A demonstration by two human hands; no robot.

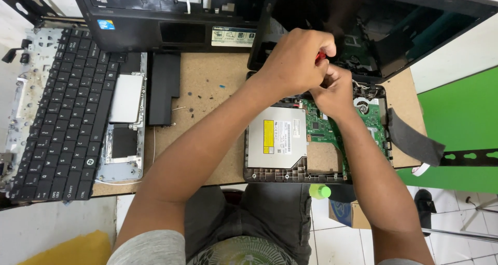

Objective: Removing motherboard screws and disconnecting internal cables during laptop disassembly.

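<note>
Left hand point(295, 60) fisted round red-handled screwdriver point(320, 56), right hand point(334, 91) pinched at its tip, what it pinches hidden. Both over opened laptop base point(270, 174) on table point(207, 83). Green circuit board point(324, 127) likely fragile, stiff; safest held by edges. Silver disc drive point(277, 138) beside.

Both forearms reach forward and converge. The left hand point(294, 60) is curled into a fist, knuckles up, resting just above and touching the right hand point(334, 92), whose fingers curl downward.

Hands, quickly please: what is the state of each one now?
Left hand: closed around a red-handled tool.
Right hand: fingers curled over the green circuit board; whether it holds anything cannot be told.
</note>
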